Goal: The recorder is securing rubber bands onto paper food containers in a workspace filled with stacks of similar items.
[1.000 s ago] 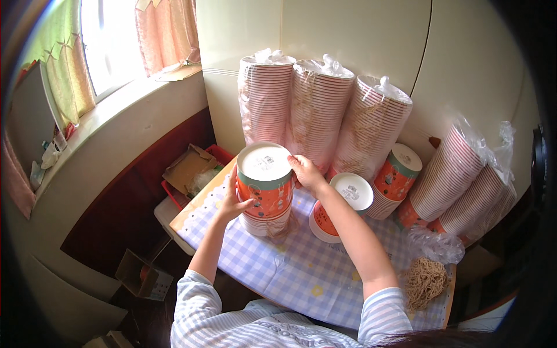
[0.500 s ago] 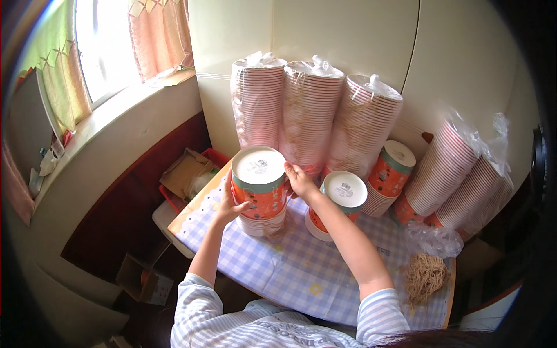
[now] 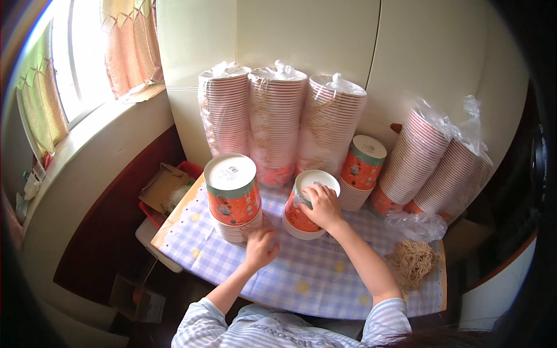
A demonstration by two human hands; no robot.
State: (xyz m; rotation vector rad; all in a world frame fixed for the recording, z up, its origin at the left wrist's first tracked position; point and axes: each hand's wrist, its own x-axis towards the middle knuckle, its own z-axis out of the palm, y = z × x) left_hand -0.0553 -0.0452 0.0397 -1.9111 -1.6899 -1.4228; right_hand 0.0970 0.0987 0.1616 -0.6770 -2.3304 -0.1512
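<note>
A stack of upside-down orange paper tubs (image 3: 235, 200) with green bands and white bases stands near the table's left end. My left hand (image 3: 262, 249) is at the foot of this stack on its right side, fingers curled in. Brownish strands (image 3: 266, 225) show beside those fingertips; whether they are held is too small to tell. My right hand (image 3: 322, 204) reaches over a shorter paper tub stack (image 3: 300, 216) in the middle. Its fingers bend over the white base, and the thumb presses the orange side.
Tall plastic-wrapped tub stacks (image 3: 278, 116) line the wall; others lean at the right (image 3: 415, 156). Another short stack (image 3: 362, 168) stands behind my right hand. A bundle of tan twine (image 3: 413, 262) and a crumpled clear bag (image 3: 415, 225) lie on the checked tablecloth (image 3: 313, 269).
My left hand has let go of the left tub stack's side and dropped to its foot. My right hand has moved from that stack onto the middle one. The view has shifted slightly.
</note>
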